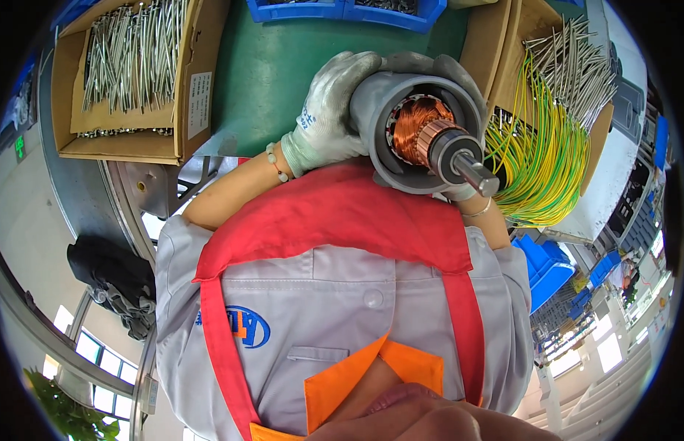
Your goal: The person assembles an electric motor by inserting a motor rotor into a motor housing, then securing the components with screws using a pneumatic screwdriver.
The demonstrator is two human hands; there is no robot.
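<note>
A grey cylindrical motor housing (371,140) is held up in front of my chest, its open end facing up toward me. Inside it sits an armature (423,126) with copper windings, a copper commutator, a bearing and a steel shaft that sticks out past the rim. My left hand (333,110), in a white glove with a grey coating, is closed around the housing's left side. On the far right side, the grey-coated fingers of my right hand (463,79) wrap around the housing; most of that hand is hidden behind it.
A cardboard box (195,95) of thin metal rods stands at the left of the green table (272,66). Another box (482,48) at the right holds similar rods and yellow-green wires (548,169). Blue bins (305,10) with small parts line the far edge.
</note>
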